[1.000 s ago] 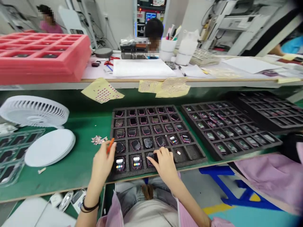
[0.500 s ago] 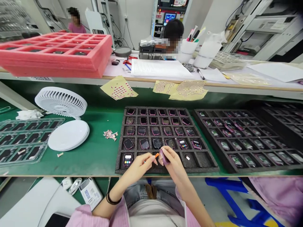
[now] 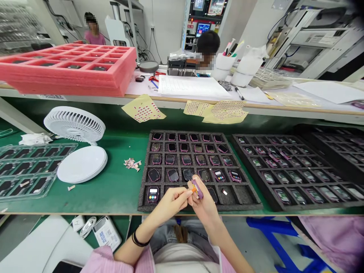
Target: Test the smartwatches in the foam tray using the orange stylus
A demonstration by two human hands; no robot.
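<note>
My left hand (image 3: 174,200), a black band at its wrist, pinches a small orange stick (image 3: 193,190). The stick's tip touches, or nearly touches, the edge of a purple smartwatch case (image 3: 199,192). My right hand (image 3: 205,206) grips that case, turned on its side, between thumb and fingers. Both hands are over the front row of a dark foam tray (image 3: 247,195). Several purple-framed smartwatches sit in its compartments, and one watch (image 3: 153,194) at the front left has a lit screen. A small pale piece (image 3: 224,192) lies in a front compartment right of my hands.
Beside the tray lie small pinkish strips (image 3: 132,163) and a white fan (image 3: 82,164). Clear trays (image 3: 42,193) with dark parts stand far left, another foam tray (image 3: 274,199) right. A shelf behind bears a red foam tray (image 3: 93,83) and papers (image 3: 193,86). People sit beyond.
My right hand has tilted the watch case so more of its side faces me. My left hand has moved slightly right, bringing the orange stick against or over the case edge.
</note>
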